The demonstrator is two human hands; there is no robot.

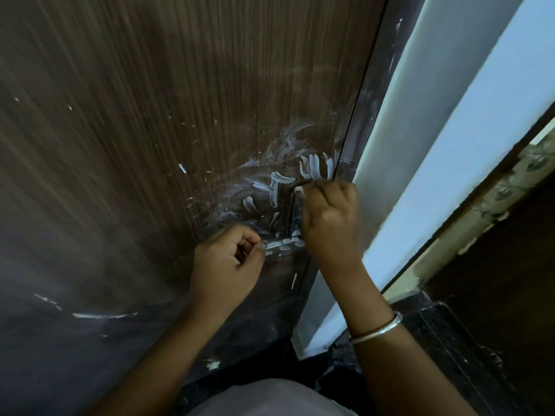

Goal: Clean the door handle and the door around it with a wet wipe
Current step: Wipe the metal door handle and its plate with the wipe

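Door (126, 121): dark wood grain, filling the left and middle of the view. White smears and short thick white dabs crowd the area around the handle, near the door's right edge.
Door handle (283, 246): a metal lever lying level, dotted with white dabs, between the two hands. Its upright plate rises just above it.
Left hand (228, 262): reaches up from the lower left with the forearm slanted and the back of the hand toward the camera. The fingers are curled in. Thumb and forefinger tips meet at the lever's free left end.
Left grip: curled at the handle's end; I cannot tell whether it truly pinches the lever.
Right hand (329, 217): raised higher, beside the door's edge, wrist straight and knuckles toward the camera.
Right grip: closed around a thin dark stick (309, 184), which points left across the door, its white-coated end just above the plate.
Bangle (379, 328): silver, round the right wrist.
Door frame (420, 151): pale, just right of the door.
Floor (450, 349): dark stone, below.
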